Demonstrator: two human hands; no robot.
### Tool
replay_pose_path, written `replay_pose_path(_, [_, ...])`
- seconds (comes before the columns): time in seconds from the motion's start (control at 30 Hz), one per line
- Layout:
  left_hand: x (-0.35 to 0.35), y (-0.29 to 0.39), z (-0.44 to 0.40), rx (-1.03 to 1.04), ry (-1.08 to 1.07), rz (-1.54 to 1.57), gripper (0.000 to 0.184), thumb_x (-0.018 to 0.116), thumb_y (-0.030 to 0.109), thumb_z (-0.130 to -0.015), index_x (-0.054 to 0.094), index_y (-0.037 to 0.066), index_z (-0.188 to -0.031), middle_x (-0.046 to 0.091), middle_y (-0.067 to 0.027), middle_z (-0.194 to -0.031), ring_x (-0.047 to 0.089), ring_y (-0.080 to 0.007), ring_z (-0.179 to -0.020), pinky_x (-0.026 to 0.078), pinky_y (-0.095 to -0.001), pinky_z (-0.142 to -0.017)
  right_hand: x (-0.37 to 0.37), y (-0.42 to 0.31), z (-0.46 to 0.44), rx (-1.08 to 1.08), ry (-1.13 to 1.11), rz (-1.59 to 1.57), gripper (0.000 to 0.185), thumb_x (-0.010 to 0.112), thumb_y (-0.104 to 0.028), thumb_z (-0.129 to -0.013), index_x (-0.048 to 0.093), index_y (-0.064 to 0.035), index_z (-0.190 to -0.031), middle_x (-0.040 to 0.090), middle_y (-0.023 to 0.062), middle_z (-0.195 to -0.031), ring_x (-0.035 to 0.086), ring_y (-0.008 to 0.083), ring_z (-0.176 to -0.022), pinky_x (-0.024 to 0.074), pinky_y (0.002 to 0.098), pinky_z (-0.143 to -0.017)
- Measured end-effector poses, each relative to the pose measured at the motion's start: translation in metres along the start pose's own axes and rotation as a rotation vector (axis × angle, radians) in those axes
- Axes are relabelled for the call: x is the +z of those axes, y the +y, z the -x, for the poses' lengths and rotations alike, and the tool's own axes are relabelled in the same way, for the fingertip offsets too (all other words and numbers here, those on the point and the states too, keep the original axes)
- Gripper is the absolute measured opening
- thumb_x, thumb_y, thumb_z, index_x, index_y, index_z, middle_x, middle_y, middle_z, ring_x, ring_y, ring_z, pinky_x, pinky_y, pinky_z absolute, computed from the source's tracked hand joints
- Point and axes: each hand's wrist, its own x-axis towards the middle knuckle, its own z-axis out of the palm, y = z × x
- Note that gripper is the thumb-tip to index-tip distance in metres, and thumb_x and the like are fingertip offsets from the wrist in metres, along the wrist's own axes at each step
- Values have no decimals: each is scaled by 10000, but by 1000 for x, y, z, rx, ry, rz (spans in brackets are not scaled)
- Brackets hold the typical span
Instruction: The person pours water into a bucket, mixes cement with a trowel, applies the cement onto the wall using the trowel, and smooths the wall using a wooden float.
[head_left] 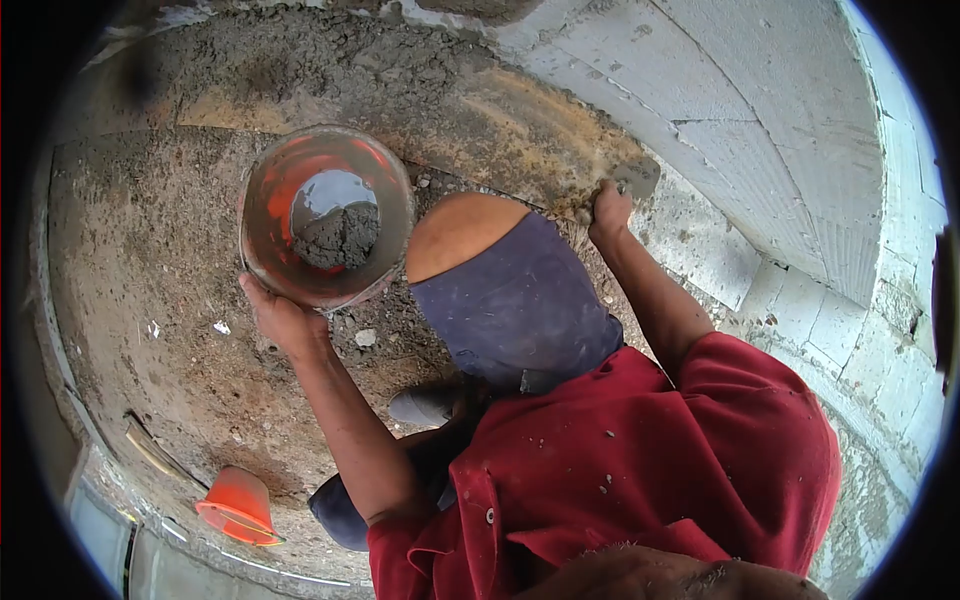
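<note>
Left hand (pixel 282 316) grips the bucket (pixel 268 225) by its near side, left of the knee (pixel 465 232); right hand (pixel 611 209) looks wrapped round a trowel (pixel 642 178) by the board (pixel 525 125). With one-handed support, a slipping grip could slop the mortar (pixel 345 238) out.

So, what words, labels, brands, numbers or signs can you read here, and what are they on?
None: no readable text shows anywhere in this view.
The mortar bucket, the orange bucket lying on its side, the red shirt and the pale block wall show no lettering that I can make out.
</note>
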Motion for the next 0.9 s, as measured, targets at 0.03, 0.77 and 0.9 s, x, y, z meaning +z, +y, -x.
replay_pose_path(0.03, [-3,-1,-1,6,0,3,600,552,431,-1094,542,-97,-1377,625,-188,-1370,645,-287,-1215,549,-411,-1044,15,18,-29,-79,3,92,360,609,-184,-956,471,-51,-1260,537,72,-823,580,240,-713,520,429,-575])
replay_pose_path(0.77, [-32,-9,-21,-79,-152,117,585,394,462,-1134,498,9,-1490,562,-165,-1493,541,-315,-1370,415,-472,-1191,13,-77,-58,-1064,-1131,1712,493,647,-395,-961,607,-181,-1403,733,196,-1086,713,390,-1042,566,499,-932])
replay_pose_path(0.9, [-35,-10,-21,-75,-147,130,576,423,467,-1131,542,-10,-1430,614,-155,-1423,604,-283,-1285,482,-442,-1125,127,-39,-54,-1227,-1231,1466,555,628,-434,-989,566,-139,-1456,734,221,-1102,701,402,-1070,551,507,-935])
